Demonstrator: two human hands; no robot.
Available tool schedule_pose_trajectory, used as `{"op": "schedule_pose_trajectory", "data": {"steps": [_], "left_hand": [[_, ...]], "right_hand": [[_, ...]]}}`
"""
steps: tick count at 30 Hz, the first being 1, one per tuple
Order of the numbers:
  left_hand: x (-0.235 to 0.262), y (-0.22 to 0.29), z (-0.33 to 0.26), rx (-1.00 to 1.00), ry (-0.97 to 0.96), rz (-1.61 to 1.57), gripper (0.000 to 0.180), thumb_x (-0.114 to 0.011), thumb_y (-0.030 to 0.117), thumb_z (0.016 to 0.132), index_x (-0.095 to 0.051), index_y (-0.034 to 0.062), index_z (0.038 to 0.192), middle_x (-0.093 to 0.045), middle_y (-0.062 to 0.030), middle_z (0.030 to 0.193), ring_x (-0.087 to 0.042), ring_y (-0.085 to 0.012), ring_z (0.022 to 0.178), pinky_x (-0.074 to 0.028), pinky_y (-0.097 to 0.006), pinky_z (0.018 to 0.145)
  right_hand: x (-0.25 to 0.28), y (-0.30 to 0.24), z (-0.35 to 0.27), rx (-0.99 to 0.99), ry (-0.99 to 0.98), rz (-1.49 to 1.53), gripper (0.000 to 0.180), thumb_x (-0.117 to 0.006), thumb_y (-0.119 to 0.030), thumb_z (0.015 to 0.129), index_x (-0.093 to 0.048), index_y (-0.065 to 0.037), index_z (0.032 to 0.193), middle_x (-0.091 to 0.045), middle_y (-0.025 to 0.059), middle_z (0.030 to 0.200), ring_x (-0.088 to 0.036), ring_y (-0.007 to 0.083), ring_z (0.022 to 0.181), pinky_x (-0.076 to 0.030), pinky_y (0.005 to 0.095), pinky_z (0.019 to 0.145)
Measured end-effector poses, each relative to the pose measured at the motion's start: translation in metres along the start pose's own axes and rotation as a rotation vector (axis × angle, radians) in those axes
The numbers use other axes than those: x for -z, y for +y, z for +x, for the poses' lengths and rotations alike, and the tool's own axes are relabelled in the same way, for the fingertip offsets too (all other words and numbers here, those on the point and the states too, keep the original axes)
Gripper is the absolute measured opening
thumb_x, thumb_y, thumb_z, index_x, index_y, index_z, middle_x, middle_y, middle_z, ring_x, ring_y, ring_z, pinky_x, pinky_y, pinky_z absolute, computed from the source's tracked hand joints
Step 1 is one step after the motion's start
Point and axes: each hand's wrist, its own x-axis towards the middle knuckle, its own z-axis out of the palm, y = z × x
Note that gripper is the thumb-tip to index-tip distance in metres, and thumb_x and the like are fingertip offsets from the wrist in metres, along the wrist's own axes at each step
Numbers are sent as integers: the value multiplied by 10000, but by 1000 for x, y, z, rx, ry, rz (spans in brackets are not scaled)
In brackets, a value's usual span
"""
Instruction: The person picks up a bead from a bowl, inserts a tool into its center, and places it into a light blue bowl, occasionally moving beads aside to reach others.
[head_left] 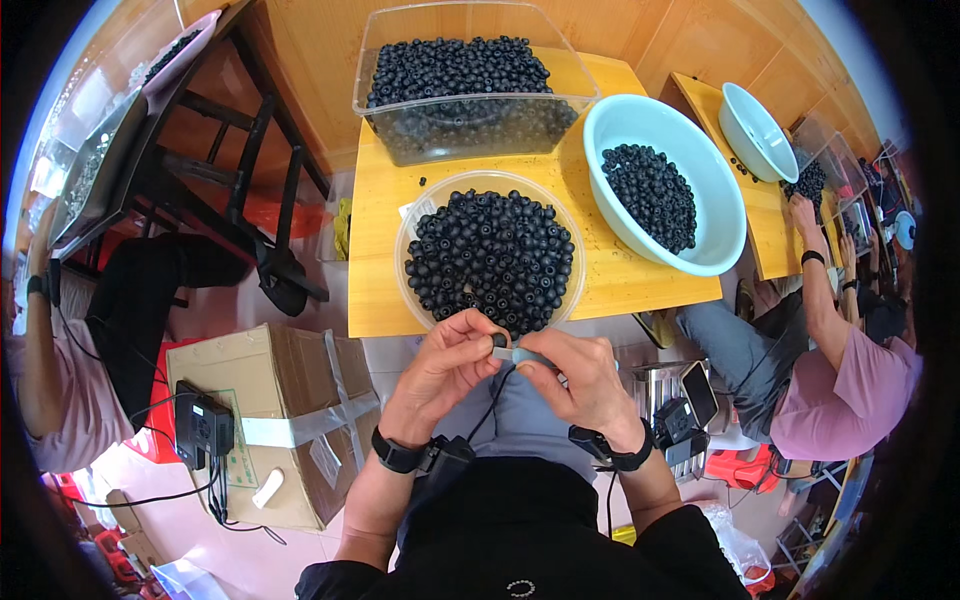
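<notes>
Left hand (448, 366) pinching small black piece (499, 341) between thumb and forefinger, near close rim of round tub (402, 250); right hand (582, 372) clamping pale tool (519, 354) right beside it. From here, piece looking light, stiff, probably slippery; outer sides seemingly suiting firm pinch.

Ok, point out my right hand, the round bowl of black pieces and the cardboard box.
Right hand (585, 375), head view, back of the hand.
Round bowl (490, 178), head view, its far edge.
Cardboard box (255, 388), head view, bare cardboard above the tape.
</notes>
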Motion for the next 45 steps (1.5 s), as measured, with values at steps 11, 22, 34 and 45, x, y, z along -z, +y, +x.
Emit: {"op": "schedule_pose_trajectory", "data": {"steps": [11, 22, 34, 45], "left_hand": [[-6, 2, -3, 40, -68, 8, 124, -645, 10, 850, -596, 23, 963, -654, -102, 953, -652, -134, 762, -546, -236, 694], [-3, -2, -4, 17, 73, 244, 210, -656, 17, 839, -559, 57, 1020, -641, -57, 979, -638, -123, 826, -531, -248, 714], [-5, 25, -16, -271, 441, 691, 224, -640, 52, 866, -568, 24, 1076, -661, -86, 1015, -642, -124, 812, -521, -239, 702], [2, 61, 29, -582, 554, 1449, 278, -651, -34, 790, -624, -40, 1066, -651, -106, 894, -637, -170, 743, -511, -274, 688]], "right_hand": [[3, 10, 2, -122, 6, -58, 153, -665, -116, 830, -607, -27, 941, -633, 130, 800, -623, 323, 620, -460, 381, 508], [-8, -2, 1, -47, 1, 11, 334, -732, -109, 752, -621, -91, 1066, -559, 81, 794, -612, 297, 650, -485, 359, 525], [82, 33, 43, -125, 601, -334, 409, -689, -31, 788, -578, -19, 1182, -647, 157, 1019, -638, 250, 868, -501, 318, 765], [-7, 49, -8, -557, 312, -46, 456, -675, -175, 828, -531, -33, 1236, -615, 180, 754, -609, 324, 646, -479, 369, 621]]}}
